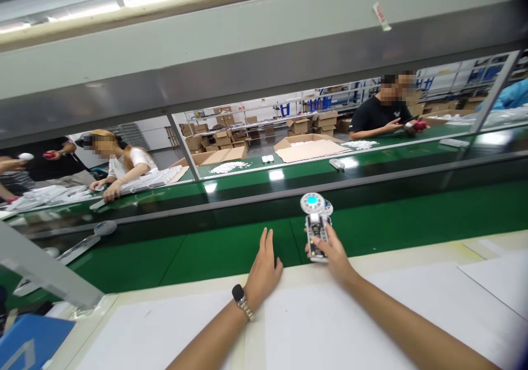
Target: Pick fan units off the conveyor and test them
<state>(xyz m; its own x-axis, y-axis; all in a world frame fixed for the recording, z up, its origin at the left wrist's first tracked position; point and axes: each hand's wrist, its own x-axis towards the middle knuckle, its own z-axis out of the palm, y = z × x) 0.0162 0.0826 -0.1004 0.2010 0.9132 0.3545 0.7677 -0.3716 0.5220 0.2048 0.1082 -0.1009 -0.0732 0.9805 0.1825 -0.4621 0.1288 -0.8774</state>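
Observation:
My right hand (336,252) grips a white handheld device (317,232) with an exposed dark circuit area and a round head showing a bright blue centre. A second round piece peeks out behind that head. The device is over the near edge of the green surface (231,249). To its left, my left hand (265,268) holds nothing; its fingers are stretched out and the thumb stands apart, by the same edge. A watch (243,301) is on my left wrist.
White sheets (322,326) cover the near table. White long-handled parts (80,249) lie at the left beside a slanted post (49,265). Across the green line, people work near small white pieces (229,167) and an open carton (309,149). A blue box (33,340) sits bottom left.

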